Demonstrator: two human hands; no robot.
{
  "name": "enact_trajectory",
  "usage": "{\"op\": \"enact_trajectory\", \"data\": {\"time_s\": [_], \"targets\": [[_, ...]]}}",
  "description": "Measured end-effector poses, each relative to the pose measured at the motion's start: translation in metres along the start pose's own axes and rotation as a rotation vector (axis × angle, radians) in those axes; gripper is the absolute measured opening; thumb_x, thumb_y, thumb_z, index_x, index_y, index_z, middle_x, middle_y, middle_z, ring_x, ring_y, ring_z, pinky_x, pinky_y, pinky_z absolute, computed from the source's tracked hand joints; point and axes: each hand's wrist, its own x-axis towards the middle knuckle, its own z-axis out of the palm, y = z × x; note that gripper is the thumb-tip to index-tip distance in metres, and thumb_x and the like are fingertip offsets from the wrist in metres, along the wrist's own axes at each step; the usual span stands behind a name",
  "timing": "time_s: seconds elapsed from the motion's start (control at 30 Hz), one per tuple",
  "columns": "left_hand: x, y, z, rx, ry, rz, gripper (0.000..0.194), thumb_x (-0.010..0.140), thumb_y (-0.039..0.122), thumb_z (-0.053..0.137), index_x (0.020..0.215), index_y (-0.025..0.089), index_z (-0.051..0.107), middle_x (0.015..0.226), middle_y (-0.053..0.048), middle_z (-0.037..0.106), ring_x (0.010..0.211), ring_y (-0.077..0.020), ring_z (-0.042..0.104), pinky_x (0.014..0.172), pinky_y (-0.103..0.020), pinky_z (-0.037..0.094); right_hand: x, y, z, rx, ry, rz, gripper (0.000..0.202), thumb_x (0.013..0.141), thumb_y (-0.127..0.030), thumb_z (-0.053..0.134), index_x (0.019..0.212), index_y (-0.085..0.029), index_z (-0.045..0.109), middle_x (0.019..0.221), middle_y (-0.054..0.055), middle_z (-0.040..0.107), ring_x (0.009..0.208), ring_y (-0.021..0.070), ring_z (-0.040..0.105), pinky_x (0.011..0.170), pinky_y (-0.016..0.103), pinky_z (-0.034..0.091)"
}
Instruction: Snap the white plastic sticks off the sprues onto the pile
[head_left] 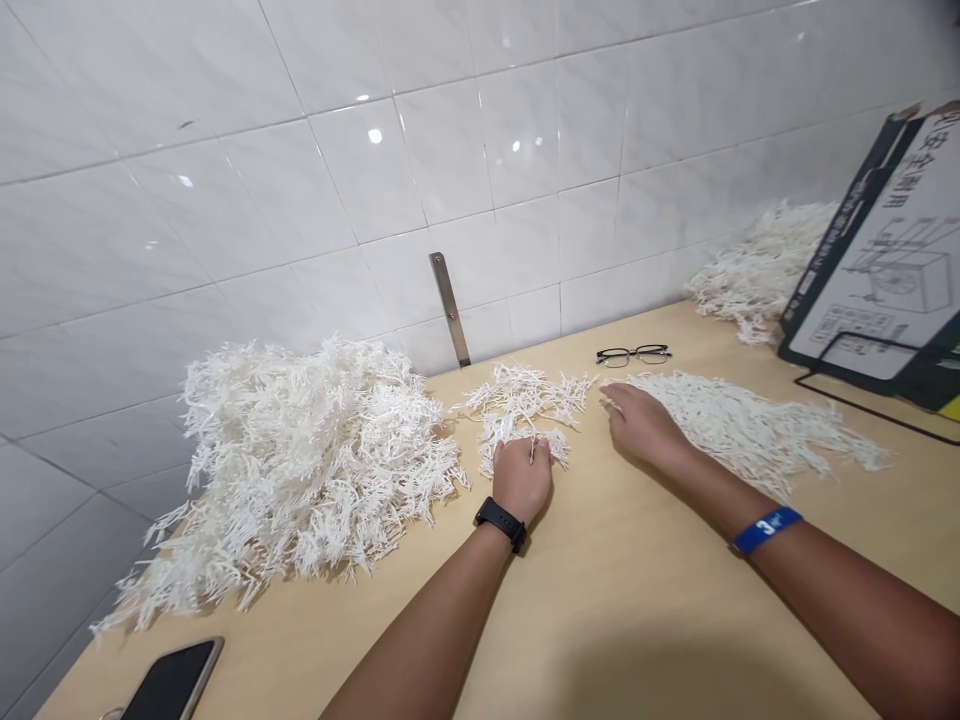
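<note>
My left hand (523, 478), wearing a black watch, is closed at the near edge of a small loose heap of white, twig-like branched pieces (525, 392). A thin, shiny sliver (533, 450) shows at its fingers; its kind is too small to make out. My right hand (643, 422), with a blue wristband, has its fingers drawn together between that heap and a spread of thin white strands (739, 420). What its fingertips hold, if anything, is hidden. A large mound of white branched pieces (315, 460) lies to the left of my left hand.
Black-framed glasses (634, 355) lie behind the strands. A printed box (877, 260) leans at the right, beside a black wire frame (862, 390) and another white pile (765, 265). A phone (171, 685) lies front left. A metal bracket (450, 310) is fixed to the tiled wall.
</note>
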Motion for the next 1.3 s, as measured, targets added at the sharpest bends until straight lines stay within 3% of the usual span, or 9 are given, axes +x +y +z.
{"op": "enact_trajectory", "data": {"time_s": [0.2,0.33,0.47,0.67,0.8,0.93,1.1,1.17,1.3], "targets": [[0.000,0.000,0.001,0.040,0.008,0.023,0.041,0.093,0.033,0.036,0.061,0.019,0.058,0.074,-0.004,0.068,0.081,-0.0198,0.060,0.111,-0.047,0.022,-0.012,-0.026,0.012,0.222,-0.102,-0.040,0.041,0.090,-0.025,0.044,0.125,-0.015,0.063,0.139,0.012,0.054,0.131,0.0261,0.047,0.112,0.041,0.035],[-0.001,0.001,0.002,0.075,0.009,0.036,0.038,0.092,0.030,0.037,0.063,0.018,0.057,0.079,-0.006,0.068,0.086,-0.0208,0.060,0.110,-0.047,0.023,-0.010,-0.033,0.020,0.415,-0.153,0.129,0.050,0.091,-0.036,0.046,0.137,-0.017,0.052,0.146,0.011,0.047,0.136,0.0251,0.042,0.114,0.041,0.032],[0.000,-0.001,0.004,0.073,0.005,0.041,0.036,0.092,0.029,0.037,0.063,0.018,0.057,0.082,-0.007,0.068,0.090,-0.0210,0.059,0.110,-0.048,0.021,0.014,-0.039,0.035,0.453,-0.156,0.273,0.057,0.091,-0.039,0.045,0.142,-0.014,0.045,0.150,0.015,0.040,0.140,0.0273,0.035,0.115,0.042,0.029],[0.000,-0.001,0.004,0.058,0.009,0.043,0.038,0.092,0.029,0.036,0.062,0.018,0.056,0.081,-0.006,0.068,0.090,-0.0209,0.060,0.110,-0.048,0.022,0.062,-0.062,0.069,0.452,-0.113,0.169,0.051,0.091,-0.036,0.043,0.135,-0.012,0.053,0.141,0.016,0.051,0.132,0.0291,0.046,0.111,0.043,0.033],[0.002,-0.001,0.003,0.045,0.015,0.025,0.038,0.092,0.029,0.036,0.063,0.019,0.057,0.079,-0.005,0.069,0.088,-0.0207,0.060,0.110,-0.047,0.024,0.072,-0.070,0.081,0.484,-0.125,0.033,0.045,0.087,-0.031,0.050,0.129,-0.019,0.059,0.136,0.010,0.057,0.129,0.0247,0.050,0.110,0.037,0.036],[0.008,-0.004,0.001,0.005,0.009,-0.003,0.039,0.092,0.031,0.035,0.063,0.020,0.059,0.078,-0.004,0.070,0.086,-0.0201,0.061,0.112,-0.046,0.019,0.064,-0.065,0.078,0.505,0.038,-0.007,0.051,0.086,-0.022,0.044,0.136,-0.020,0.052,0.140,0.009,0.052,0.131,0.0224,0.044,0.112,0.038,0.033],[0.020,-0.016,-0.010,-0.044,-0.008,-0.048,0.040,0.091,0.035,0.036,0.063,0.020,0.060,0.073,-0.004,0.069,0.076,-0.0199,0.062,0.094,-0.036,0.039,0.055,-0.068,0.066,0.596,0.279,0.010,0.036,0.084,-0.023,0.043,0.114,-0.019,0.062,0.115,0.012,0.057,0.096,0.0220,0.057,0.086,0.036,0.047],[0.024,-0.021,-0.013,-0.059,-0.003,-0.053,0.041,0.092,0.037,0.036,0.065,0.019,0.062,0.075,-0.004,0.070,0.077,-0.0197,0.062,0.086,-0.032,0.042,0.055,-0.070,0.063,0.739,0.135,-0.033,0.027,0.084,-0.026,0.043,0.099,-0.018,0.064,0.094,0.008,0.061,0.078,0.0185,0.055,0.073,0.032,0.046],[0.026,-0.028,-0.016,-0.094,0.036,-0.092,0.040,0.092,0.037,0.036,0.069,0.018,0.063,0.079,-0.004,0.071,0.079,-0.0187,0.062,0.078,-0.029,0.041,0.056,-0.072,0.060,0.930,-0.377,-0.155,0.025,0.082,-0.036,0.051,0.077,-0.016,0.065,0.071,0.002,0.061,0.067,0.0149,0.053,0.064,0.026,0.043]]}}
